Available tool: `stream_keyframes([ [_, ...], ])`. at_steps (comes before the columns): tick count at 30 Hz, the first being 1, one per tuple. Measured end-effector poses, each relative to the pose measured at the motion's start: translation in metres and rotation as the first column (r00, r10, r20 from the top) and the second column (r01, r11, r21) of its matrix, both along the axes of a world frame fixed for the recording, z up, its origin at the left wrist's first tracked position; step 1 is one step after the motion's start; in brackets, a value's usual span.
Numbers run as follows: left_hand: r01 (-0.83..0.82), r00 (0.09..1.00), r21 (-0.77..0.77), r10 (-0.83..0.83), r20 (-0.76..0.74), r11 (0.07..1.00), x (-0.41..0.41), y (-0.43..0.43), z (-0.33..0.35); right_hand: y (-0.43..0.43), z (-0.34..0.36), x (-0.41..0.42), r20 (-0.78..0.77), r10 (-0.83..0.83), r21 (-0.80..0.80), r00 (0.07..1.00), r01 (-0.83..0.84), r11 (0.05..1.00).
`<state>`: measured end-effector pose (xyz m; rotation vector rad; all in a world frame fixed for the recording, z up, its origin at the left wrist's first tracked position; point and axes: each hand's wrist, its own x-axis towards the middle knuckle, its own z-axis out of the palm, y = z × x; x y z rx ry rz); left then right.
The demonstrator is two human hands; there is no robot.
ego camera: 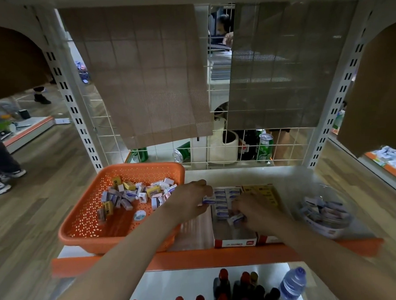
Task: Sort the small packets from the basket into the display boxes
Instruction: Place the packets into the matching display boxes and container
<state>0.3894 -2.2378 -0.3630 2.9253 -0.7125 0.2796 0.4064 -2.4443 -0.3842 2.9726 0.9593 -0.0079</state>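
Store shelf, pale surface with an orange front lip. Orange perforated basket sits at the shelf's left end, its front overhanging the lip a little; a loose heap of small packets, white, blue-white and yellow, lies mostly toward its back and middle, and a round sticker sits on the basket floor near the front of the heap. Just right of the basket, at the front edge of the shelf, stands an open display box with a red-and-white front; rows of blue-and-white packets fill its back half, the front half shows bare bottom. A second box with yellow packets touches it on the right. Near the shelf's right end, a clear round tub holds more mixed packets. Left hand reaches over the basket's right rim to the display box's left wall, fingers closed on one blue-and-white packet. Right hand is over the box's middle, fingers pinched around another small packet, blurred. Behind the shelf, a wire grid with two brown mesh sheets hanging on it; green cans visible beyond. Below the shelf, dark bottles with red caps and a clear water bottle.
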Motion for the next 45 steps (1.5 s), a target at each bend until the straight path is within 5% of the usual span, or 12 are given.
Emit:
stream_keyframes([
  [9,-0.009,0.998,0.002,0.009,-0.056,1.0,0.001,-0.002,-0.002,0.002,0.009,0.005,0.123,0.003,-0.176,0.992,0.019,0.984],
  [19,-0.003,0.998,-0.01,0.002,-0.057,1.0,0.001,0.0,-0.003,0.004,-0.001,0.007,0.103,-0.01,-0.082,0.995,0.019,0.996],
  [29,0.001,0.999,-0.057,-0.004,-0.05,0.998,-0.002,-0.016,0.0,0.016,0.03,0.001,-0.016,-0.026,0.364,1.0,0.03,0.931],
  [38,-0.051,0.997,-0.078,0.046,-0.058,0.996,-0.005,-0.016,0.003,-0.006,0.028,0.003,-0.046,-0.127,0.351,0.991,0.135,0.927],
  [45,-0.073,0.995,-0.047,0.07,-0.073,0.996,-0.007,-0.003,0.007,-0.018,0.007,0.008,0.009,-0.142,0.194,0.99,0.138,0.971],
])
